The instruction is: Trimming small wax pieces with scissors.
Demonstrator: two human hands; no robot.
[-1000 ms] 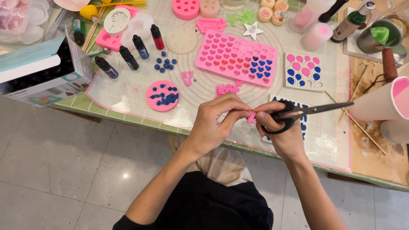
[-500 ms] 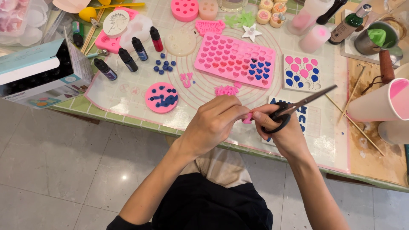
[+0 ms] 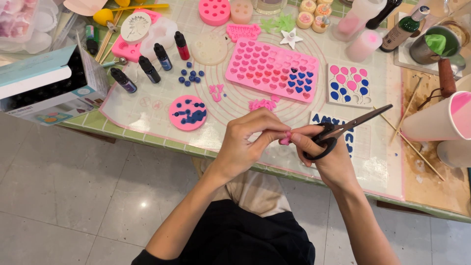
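My left hand (image 3: 248,140) pinches a small pink piece (image 3: 286,139) between thumb and fingertips, just over the table's front edge. My right hand (image 3: 321,149) has its fingers through the black handles of a pair of scissors (image 3: 343,128), blades closed and pointing up to the right. My right fingertips also touch the pink piece. Behind the hands lies a pink silicone mould with heart-shaped cavities (image 3: 272,70), some filled red and blue. Small loose pink pieces (image 3: 262,103) lie on the clear mat in front of it.
A round pink mould with blue bits (image 3: 187,112), several dark dropper bottles (image 3: 149,68), a white balloon-shaped mould (image 3: 349,85), a pink paper cup (image 3: 439,120), wooden sticks (image 3: 409,142) and an open box (image 3: 41,86) crowd the table. Grey floor tiles lie below.
The scissors have tilted upward, their tips swinging up and to the right. Both hands stay together on the pink piece near the table edge.
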